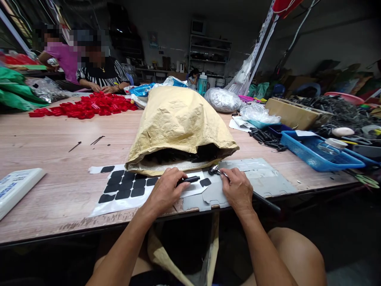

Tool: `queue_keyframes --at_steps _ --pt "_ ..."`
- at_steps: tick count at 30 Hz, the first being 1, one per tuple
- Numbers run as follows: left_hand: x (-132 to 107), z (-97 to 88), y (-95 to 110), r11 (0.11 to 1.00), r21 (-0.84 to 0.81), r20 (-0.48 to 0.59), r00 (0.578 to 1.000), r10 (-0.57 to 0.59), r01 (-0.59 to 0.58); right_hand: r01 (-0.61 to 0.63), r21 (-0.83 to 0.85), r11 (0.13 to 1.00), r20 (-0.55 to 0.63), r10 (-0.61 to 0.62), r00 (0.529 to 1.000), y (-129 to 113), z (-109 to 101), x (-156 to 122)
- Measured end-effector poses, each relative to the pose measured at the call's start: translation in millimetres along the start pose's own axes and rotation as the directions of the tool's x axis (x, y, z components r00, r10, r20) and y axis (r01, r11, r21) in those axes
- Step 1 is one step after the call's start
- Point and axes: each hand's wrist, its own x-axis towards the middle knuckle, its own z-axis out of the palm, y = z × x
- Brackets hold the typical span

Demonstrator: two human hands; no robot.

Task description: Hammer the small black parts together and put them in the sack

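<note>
My left hand (166,186) is closed around a short black rod (193,179), pen-like, its end pointing right over the sheet. My right hand (238,188) grips a small hammer (268,203); its metal head lies to the left, near the rod's tip but apart from it, and its black handle sticks out to the lower right. Under my left hand is a white sheet (101,208) with rows of black rounded-square stickers (126,183). A grey board (262,178) lies beneath my right hand. Just beyond both hands, a yellow woven sack (181,119) gapes toward me, with dark pieces inside.
Red pieces (89,105) are heaped at the back left, near two seated people. A white box (19,188) is at the left edge. On the right are a blue basket (321,153), loose black parts (263,137) and a cardboard box (291,113). The table's front edge runs below my wrists.
</note>
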Motion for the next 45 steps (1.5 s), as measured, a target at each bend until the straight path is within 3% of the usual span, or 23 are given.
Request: queue_keyframes --at_steps 5,9,15,20,23,28,31,34,39,45 --pt "-10 13.1 -7 0.999 -0.023 -0.015 1.0 0.026 -0.027 -0.001 -0.001 1.0 0.014 0.001 1.0 0 0 0" --pt "-9 13.5 -7 1.0 -0.016 -0.02 0.999 0.026 -0.026 0.014 0.041 0.999 -0.003 -0.014 1.0 1 -3 0" --pt "-9 11.9 -5 1.0 -0.013 -0.008 1.0 0.023 -0.024 0.063 0.318 0.946 -0.149 -0.016 0.989 -24 -23 -11" --pt "-10 11.5 -5 0.999 -0.028 -0.013 1.0 0.023 -0.023 0.115 0.518 0.848 -0.002 -0.133 0.991 -57 -35 -27" --pt "-9 11.6 -6 0.999 -0.044 -0.011 1.0 0.022 -0.022 0.133 0.527 0.839 0.037 -0.179 0.983 -67 -36 -32" --pt "-8 12.7 -9 0.999 -0.05 -0.007 1.0 0.016 -0.016 0.167 0.499 0.85 -0.022 -0.18 0.983 -77 -37 -37" --pt "-8 12.6 -9 0.999 -0.04 -0.003 1.0 0.003 -0.003 0.177 0.456 0.872 0.037 -0.217 0.975 -80 -34 -39" --pt "-8 11.7 -8 0.998 -0.055 0.0 1.0 -0.012 0.012 0.162 0.413 0.896 0.055 -0.202 0.978 -77 -32 -39" --pt "-8 10.6 -6 0.996 -0.084 -0.006 1.0 -0.023 0.023 0.164 0.417 0.894 -0.049 -0.158 0.986 -70 -34 -35" --pt "-8 10.4 -5 0.997 -0.066 0.005 0.999 -0.04 0.04 0.103 0.39 0.915 0.046 -0.131 0.99 -63 -32 -34"
